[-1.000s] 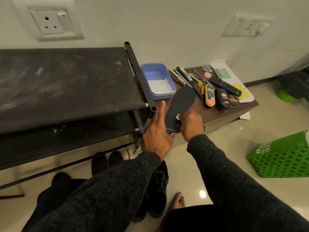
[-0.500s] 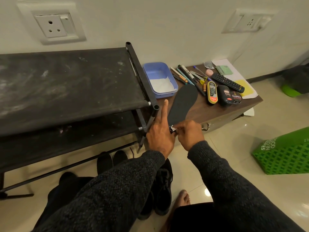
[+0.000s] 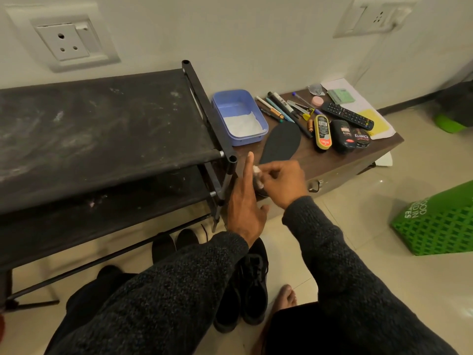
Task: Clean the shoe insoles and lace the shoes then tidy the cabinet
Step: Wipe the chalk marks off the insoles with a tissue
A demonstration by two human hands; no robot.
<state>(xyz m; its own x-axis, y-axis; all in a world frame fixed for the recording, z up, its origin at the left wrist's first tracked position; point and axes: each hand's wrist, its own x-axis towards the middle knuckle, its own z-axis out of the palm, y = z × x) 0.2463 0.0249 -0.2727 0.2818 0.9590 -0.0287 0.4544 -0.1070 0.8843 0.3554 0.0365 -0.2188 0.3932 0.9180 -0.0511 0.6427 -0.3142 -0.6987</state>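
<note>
A black insole (image 3: 281, 143) lies on the brown cabinet top (image 3: 332, 160), toe pointing away from me. Its heel end is hidden behind my hands. My left hand (image 3: 245, 201) holds the insole at the heel, index finger straight up along the insole's left edge and thumb below it. My right hand (image 3: 281, 180) pinches a small white wipe (image 3: 257, 175) over the heel, close to my left index finger. A pair of black shoes (image 3: 245, 283) stands on the floor under my arms.
A black shoe rack (image 3: 102, 124) stands to the left, with more shoes beneath it. A blue tray (image 3: 239, 116), pens, polish bottles (image 3: 322, 131) and a remote (image 3: 348, 115) crowd the cabinet top. A green basket (image 3: 440, 221) sits on the floor at right.
My right hand has carried the wipe from the right side of the heel up and to the left, towards my left index finger. My left hand has stayed at the heel.
</note>
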